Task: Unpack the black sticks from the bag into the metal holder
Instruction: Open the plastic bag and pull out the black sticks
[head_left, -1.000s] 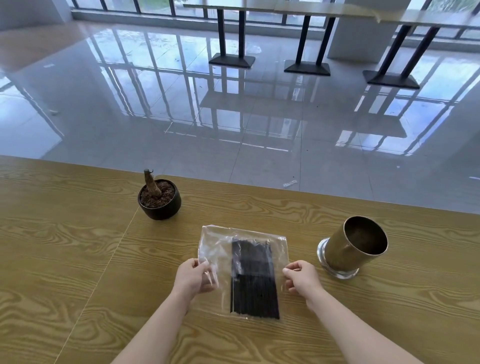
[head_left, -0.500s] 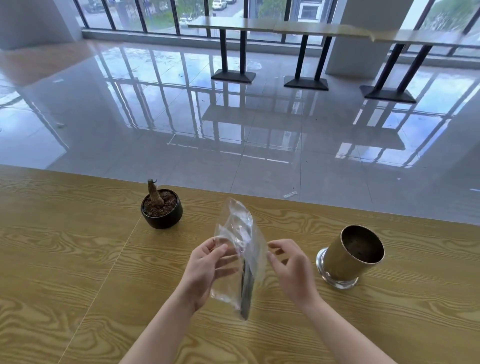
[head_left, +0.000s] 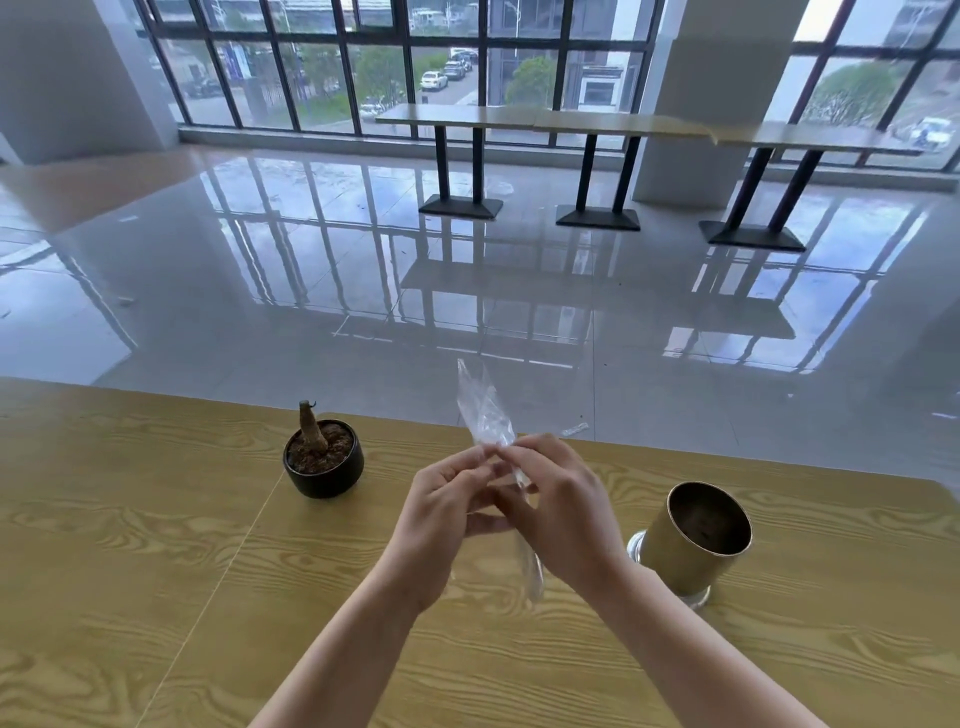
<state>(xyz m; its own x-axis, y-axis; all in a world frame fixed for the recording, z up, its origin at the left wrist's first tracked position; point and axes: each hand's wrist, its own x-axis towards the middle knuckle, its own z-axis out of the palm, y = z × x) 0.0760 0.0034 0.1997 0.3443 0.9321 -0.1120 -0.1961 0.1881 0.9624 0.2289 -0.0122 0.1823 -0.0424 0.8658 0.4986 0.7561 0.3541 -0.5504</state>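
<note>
The left hand (head_left: 441, 525) and right hand (head_left: 566, 514) are meeting above the wooden surface (head_left: 130, 545), their curled fingers (head_left: 460, 467) pinching the clear bag (head_left: 483, 410) upright and edge-on. The hands are hiding the black sticks. The metal holder (head_left: 691, 545) is standing just right of them.

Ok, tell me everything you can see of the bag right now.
The bag is thin clear plastic, crinkled and glossy, seen nearly edge-on. It is held roughly upright over the table, its top leaning a little left. The left hand and right hand both pinch it about midway; its crumpled top rises above the hands and its lower end hangs below them. No sticks can be made out inside from this angle.
</note>
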